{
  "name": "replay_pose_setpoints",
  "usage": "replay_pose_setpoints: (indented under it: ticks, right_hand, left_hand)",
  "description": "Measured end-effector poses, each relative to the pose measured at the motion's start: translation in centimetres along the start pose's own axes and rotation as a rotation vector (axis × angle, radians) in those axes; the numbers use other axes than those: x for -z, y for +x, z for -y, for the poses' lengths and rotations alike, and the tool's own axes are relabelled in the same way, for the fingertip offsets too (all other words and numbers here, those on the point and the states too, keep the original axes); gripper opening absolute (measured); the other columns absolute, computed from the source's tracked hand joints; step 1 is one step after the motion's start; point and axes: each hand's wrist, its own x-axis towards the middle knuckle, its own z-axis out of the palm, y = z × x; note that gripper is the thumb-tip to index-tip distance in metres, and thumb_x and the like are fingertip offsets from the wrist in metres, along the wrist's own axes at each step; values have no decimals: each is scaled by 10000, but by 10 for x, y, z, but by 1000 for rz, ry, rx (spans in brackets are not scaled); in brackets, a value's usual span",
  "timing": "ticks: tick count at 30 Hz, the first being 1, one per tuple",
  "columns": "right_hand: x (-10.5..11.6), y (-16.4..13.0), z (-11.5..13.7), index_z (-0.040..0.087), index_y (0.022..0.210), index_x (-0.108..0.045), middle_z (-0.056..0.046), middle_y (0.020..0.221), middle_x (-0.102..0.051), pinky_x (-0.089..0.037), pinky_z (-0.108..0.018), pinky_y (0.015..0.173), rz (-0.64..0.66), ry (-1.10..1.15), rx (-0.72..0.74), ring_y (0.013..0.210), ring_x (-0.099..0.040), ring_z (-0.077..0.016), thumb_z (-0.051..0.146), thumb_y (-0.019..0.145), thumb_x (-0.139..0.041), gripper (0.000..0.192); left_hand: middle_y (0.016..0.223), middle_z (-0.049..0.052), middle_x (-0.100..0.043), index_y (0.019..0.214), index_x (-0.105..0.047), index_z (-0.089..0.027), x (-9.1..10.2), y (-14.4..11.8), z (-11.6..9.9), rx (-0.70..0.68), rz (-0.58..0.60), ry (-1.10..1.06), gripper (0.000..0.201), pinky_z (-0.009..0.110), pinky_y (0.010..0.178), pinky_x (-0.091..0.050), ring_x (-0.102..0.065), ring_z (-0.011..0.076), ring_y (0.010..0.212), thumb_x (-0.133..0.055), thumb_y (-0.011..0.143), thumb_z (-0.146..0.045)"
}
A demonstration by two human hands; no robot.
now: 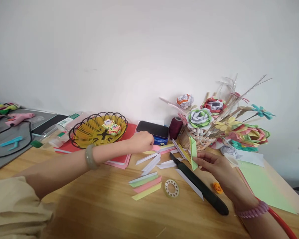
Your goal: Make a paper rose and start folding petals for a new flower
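My left hand (145, 142) reaches across to the middle of the table, its fingers curled closed. A pink paper strip (156, 147) shows right at its fingertips; whether they grip it I cannot tell. My right hand (218, 169) pinches a folded light-green paper strip (193, 153) upright between thumb and fingers. Loose folded white strips (151, 165) lie scattered between the hands. In front, white, green, pink and yellow strips (147, 184) lie in a slanted row. A black-handled knife (201, 186) lies below my right hand, beside a roll of clear tape (171, 188).
A yellow woven basket (87, 134) with two paper balls stands on red paper at back left. A phone (152, 129) rests on a blue pack, beside dark red thread (175, 127). Paper flowers (199, 119) stand back right. A pink glue gun (20, 119) lies far left.
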Motion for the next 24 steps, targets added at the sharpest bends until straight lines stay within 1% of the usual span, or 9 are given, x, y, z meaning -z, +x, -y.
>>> replay_pose_setpoints:
  ticks: [3,5,8,11,15,19,20,22,24]
  right_hand:
    - [-8,-5,4,184,626,-615,-18,665,-559,-413,-253,557,-12,36,18,621,-484,-150,494,555,-703,329]
    - [-18,-12,7,189,651,-598,-23,697,-560,-422,-251,559,2,71,32,628,-488,-149,502,585,-681,331]
    - [-37,-24,10,194,693,-589,-12,695,-559,-426,-244,555,74,118,45,592,-485,-130,506,657,-625,316]
    - [-51,-33,10,192,688,-594,-8,671,-563,-428,-248,546,135,128,62,581,-498,-133,508,664,-617,318]
    - [-58,-36,9,194,655,-585,5,640,-556,-435,-252,567,122,111,89,578,-506,-131,477,693,-609,287]
    - [-56,-34,6,199,642,-581,13,626,-550,-431,-249,567,68,105,104,568,-501,-125,452,678,-640,262]
    - [-56,-33,6,200,640,-583,12,622,-552,-433,-251,564,62,105,104,569,-506,-128,452,680,-641,262]
    - [-56,-31,4,203,658,-591,5,626,-568,-442,-258,555,54,106,102,577,-527,-140,461,671,-650,265]
    - [-57,-29,3,204,704,-600,-11,661,-600,-458,-268,548,45,109,100,598,-556,-157,481,653,-659,288]
  left_hand:
    - [579,44,-615,647,-616,-157,11,-3,-5,65,-112,-102,223,252,557,-351,-550,163,556,-479,748,-301]
    - [547,14,-588,678,-587,-163,16,-7,-10,102,-159,-200,221,240,529,-341,-525,143,526,-460,760,-324]
    - [585,-11,-578,654,-539,-170,10,-14,-22,139,-196,-356,126,219,480,-311,-495,118,526,-507,702,-282]
    - [615,-25,-579,650,-510,-170,-7,-20,-39,127,-177,-535,96,200,475,-330,-500,101,546,-513,691,-257]
    - [678,-23,-606,722,-500,-163,-23,-25,-59,95,-122,-775,57,177,523,-400,-551,90,608,-522,702,-212]
    - [641,-23,-588,741,-474,-154,-24,-29,-66,162,-96,-1250,125,185,543,-415,-552,84,586,-575,666,-154]
    - [630,-23,-588,746,-482,-150,-24,-30,-66,184,-92,-1336,138,191,549,-417,-552,85,579,-590,660,-154]
    - [646,-10,-601,777,-515,-139,-24,-32,-65,203,-73,-1421,164,205,568,-427,-561,92,594,-621,659,-181]
    - [681,7,-614,797,-562,-124,-25,-34,-63,187,-37,-1467,186,213,590,-433,-563,96,618,-644,656,-215]
